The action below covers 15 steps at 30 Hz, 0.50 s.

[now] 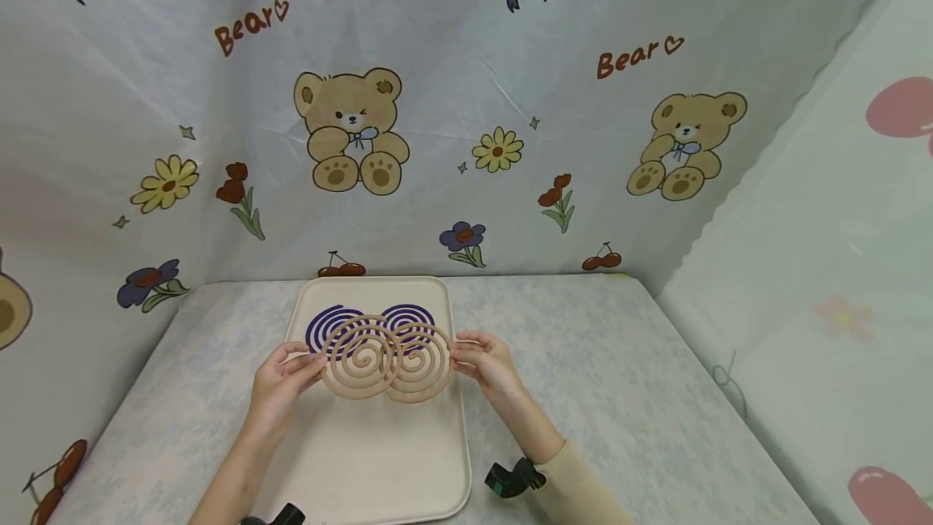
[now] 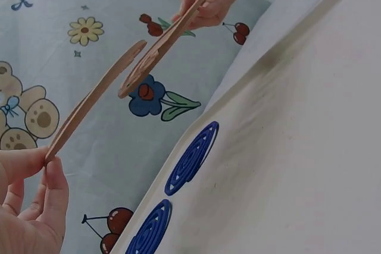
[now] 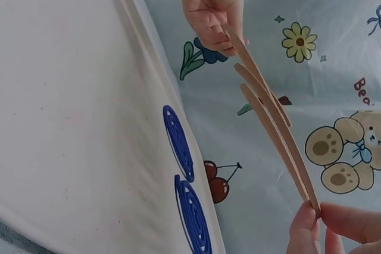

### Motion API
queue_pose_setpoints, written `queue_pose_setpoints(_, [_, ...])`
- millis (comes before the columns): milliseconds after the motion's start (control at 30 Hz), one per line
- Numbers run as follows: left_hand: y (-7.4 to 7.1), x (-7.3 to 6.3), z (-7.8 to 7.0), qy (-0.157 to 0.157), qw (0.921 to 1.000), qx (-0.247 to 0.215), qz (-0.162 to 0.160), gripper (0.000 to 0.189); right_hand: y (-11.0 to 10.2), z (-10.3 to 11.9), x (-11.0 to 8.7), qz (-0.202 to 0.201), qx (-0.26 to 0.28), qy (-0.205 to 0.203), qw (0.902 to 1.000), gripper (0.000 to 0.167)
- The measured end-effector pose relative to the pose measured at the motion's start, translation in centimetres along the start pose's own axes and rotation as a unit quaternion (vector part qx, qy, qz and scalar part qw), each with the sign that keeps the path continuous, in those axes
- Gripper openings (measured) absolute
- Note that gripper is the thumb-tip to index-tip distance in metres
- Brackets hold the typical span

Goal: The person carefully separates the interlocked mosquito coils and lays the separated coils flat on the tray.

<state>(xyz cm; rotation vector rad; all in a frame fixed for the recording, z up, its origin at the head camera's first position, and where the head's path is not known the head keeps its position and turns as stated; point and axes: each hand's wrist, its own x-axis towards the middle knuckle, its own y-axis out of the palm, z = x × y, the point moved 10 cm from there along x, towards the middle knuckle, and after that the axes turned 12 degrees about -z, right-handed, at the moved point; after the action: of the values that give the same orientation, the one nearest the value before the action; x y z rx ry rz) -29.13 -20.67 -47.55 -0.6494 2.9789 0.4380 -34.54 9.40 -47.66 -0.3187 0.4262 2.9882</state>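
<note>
My left hand [image 1: 280, 379] pinches a flat tan spiral coil [image 2: 89, 104], shaped like a mosquito coil, by its edge between thumb and fingers. The right hand [image 1: 484, 363] pinches a similar tan spiral coil [image 3: 280, 141] at its outer rim. Both coils are held up over the tray, and their inner edges overlap in the head view. Behind them, two dark blue spiral coils [image 2: 191, 159] lie flat side by side at the far end of the cream tray [image 1: 364, 460]. The tan coils partly cover the blue ones in the head view.
The tray lies on a pale mottled table [image 1: 583, 363], reaching close to its back edge. A printed cloth [image 1: 437, 39] with bears and flowers hangs behind. Black wrist mounts [image 1: 513, 478] are on the arms. A thin cord [image 1: 729, 379] hangs at the right.
</note>
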Motion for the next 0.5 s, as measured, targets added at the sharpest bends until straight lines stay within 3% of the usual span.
queue_pose_setpoints(300, [-2.8,0.4,0.7,0.010,0.9995,0.022,-0.018,0.029,-0.4,-0.8,0.0,-0.008,0.002,0.000,1.0000,0.024])
queue_pose_setpoints(500, [-4.5,0.5,1.6,-0.009,0.9985,0.044,-0.030,0.031,-0.5,-1.3,0.1,-0.005,-0.004,-0.004,1.0000,0.022])
